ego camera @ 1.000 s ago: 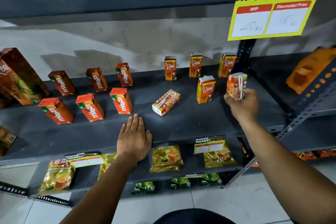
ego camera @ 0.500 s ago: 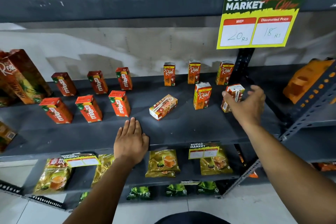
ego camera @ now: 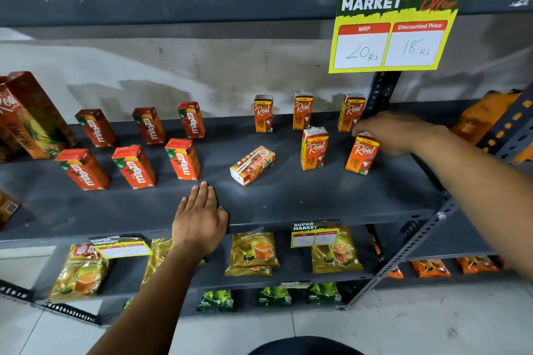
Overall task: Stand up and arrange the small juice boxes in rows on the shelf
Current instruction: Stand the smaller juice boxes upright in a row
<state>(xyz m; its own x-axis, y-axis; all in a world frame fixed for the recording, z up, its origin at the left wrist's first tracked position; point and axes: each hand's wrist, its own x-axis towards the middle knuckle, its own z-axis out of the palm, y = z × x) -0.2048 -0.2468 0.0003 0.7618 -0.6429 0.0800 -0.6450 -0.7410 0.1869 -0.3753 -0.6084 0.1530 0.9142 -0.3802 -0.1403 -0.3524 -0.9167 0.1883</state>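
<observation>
One juice box lies on its side on a grey shop shelf among upright ones.

The fallen juice box (ego camera: 252,165) lies mid-shelf (ego camera: 317,204), straw side up. The right hand (ego camera: 386,135) touches the top of an upright front-row Real box (ego camera: 361,155); whether it grips is unclear. The left hand (ego camera: 199,217) rests flat, open, on the shelf edge. The box looks light, stiff, easily tipped; pinch its long sides.

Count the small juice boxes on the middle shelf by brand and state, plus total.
Maaza boxes, upright: 6
Real boxes, upright: 5
Box lying flat, brand not readable: 1
Total: 12
The right hand is touching the front right Real box; the left hand lies flat on the shelf.
</observation>
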